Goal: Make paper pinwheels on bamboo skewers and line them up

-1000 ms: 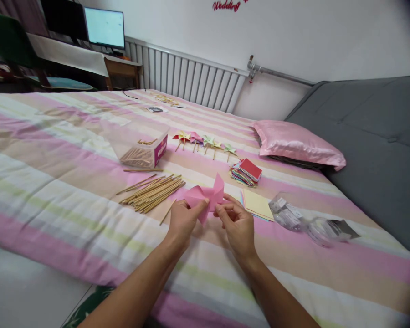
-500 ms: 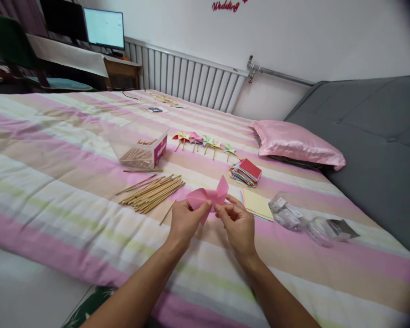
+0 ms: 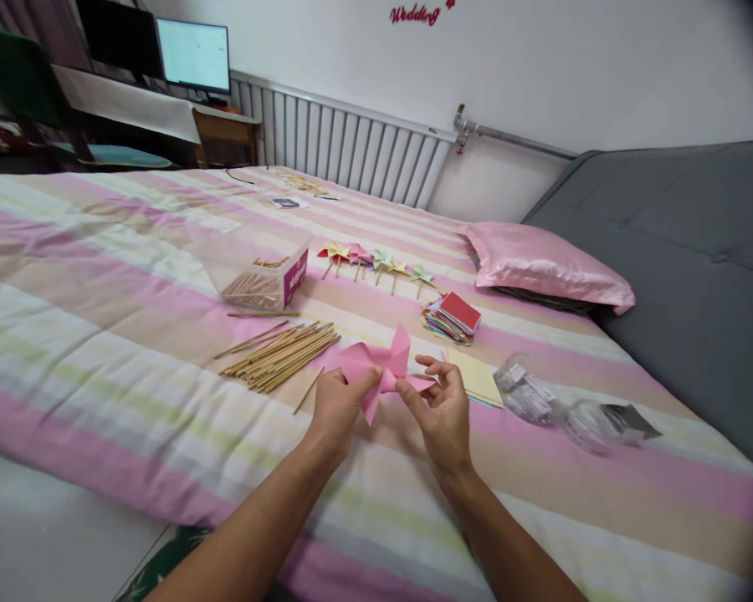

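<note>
A pink paper pinwheel (image 3: 396,355), its blades folded in toward the centre, is held above the striped bed between both hands. My left hand (image 3: 340,410) is closed on its left side, with the thumb pressed near the middle. On the right, my right hand (image 3: 439,414) pinches the lower right blade, thumb near the centre and the other fingers curled loosely behind. Left of the hands lie a bundle of thin wooden sticks (image 3: 282,355) and a single stick (image 3: 308,390). Sheets of pale yellow paper (image 3: 475,376) lie just beyond my right hand.
A clear plastic box (image 3: 257,288) of sticks stands behind the bundle. Several finished pinwheels (image 3: 380,259) lie in a row farther back. A stack of coloured paper squares (image 3: 455,316), clear plastic packages (image 3: 527,393) and a pink pillow (image 3: 545,263) are at the right.
The pink paper has turned slightly between my hands and its blades show more spread out. My right hand's fingers have loosened a little, uncovering the right blade.
</note>
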Demonstrator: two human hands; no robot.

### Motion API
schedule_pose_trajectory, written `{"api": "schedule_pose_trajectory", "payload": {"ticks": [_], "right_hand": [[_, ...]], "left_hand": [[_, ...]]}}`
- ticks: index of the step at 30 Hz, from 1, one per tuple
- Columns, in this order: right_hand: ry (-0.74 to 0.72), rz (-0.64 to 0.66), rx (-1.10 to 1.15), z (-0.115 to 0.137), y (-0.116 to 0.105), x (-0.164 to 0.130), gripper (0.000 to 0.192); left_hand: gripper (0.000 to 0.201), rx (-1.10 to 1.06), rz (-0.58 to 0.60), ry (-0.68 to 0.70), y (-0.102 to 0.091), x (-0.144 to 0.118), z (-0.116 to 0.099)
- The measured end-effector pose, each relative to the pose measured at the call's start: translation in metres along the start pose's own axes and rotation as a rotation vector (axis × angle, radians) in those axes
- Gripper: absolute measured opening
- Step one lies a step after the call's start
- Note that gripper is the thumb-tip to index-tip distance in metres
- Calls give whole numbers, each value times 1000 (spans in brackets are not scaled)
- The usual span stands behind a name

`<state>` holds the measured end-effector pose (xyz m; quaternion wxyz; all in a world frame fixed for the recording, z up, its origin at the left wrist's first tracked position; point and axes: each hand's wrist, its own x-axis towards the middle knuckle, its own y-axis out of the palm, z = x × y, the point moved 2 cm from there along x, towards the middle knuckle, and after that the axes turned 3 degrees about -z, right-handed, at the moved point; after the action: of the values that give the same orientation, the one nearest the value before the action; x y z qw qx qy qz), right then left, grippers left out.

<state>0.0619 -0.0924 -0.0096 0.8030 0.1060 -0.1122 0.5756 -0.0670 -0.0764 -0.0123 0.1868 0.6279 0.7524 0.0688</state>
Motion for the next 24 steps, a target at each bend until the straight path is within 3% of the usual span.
{"api": "schedule_pose_trajectory", "payload": {"ticks": [5,8,15,24], "right_hand": [[227,130,240,-2,7,-1,56],[309,101,312,-2,9,-2,55],[364,38,348,-4,8,-1,53],[404,62,325,-4,4,5,53]], "left_hand": [[19,-13,-10,1,2,-2,0],[14,-20,0,19,5,-5,1],[13,-37,39,-23,8,-8,4],[23,-39,144,-112,8,-11,4]]}}
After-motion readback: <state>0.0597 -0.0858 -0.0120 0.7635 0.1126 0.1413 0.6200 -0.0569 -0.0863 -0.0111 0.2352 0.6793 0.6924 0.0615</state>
